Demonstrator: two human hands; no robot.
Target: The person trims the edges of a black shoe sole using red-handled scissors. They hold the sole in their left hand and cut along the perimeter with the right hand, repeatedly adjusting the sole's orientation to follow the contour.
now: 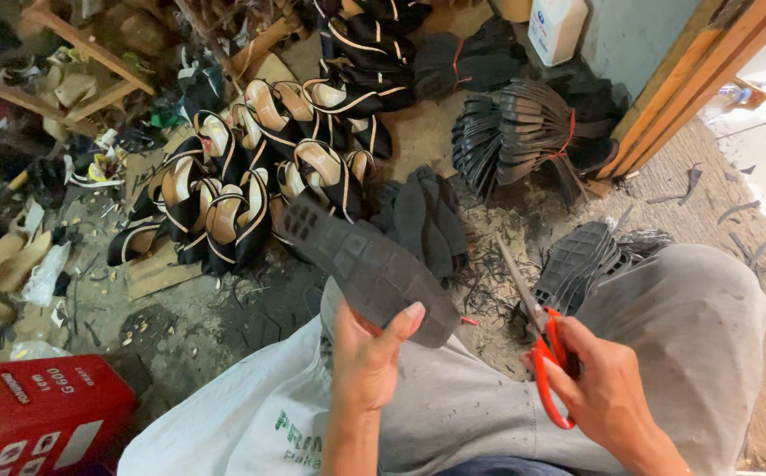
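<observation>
Black rubber sole (370, 269) gripped in the left hand (365, 361), red-handled scissors (541, 353) closed in the right hand (607, 392), trimming appears midway: offcuts (488, 295) litter the floor, bundled soles (524, 132) wait beyond.

A red box (39, 410) with white label patches sits at the lower left of the frame. A white printed bag (251, 419) lies at bottom centre. A white jug (556, 26) with a blue label stands at top centre-right.
</observation>
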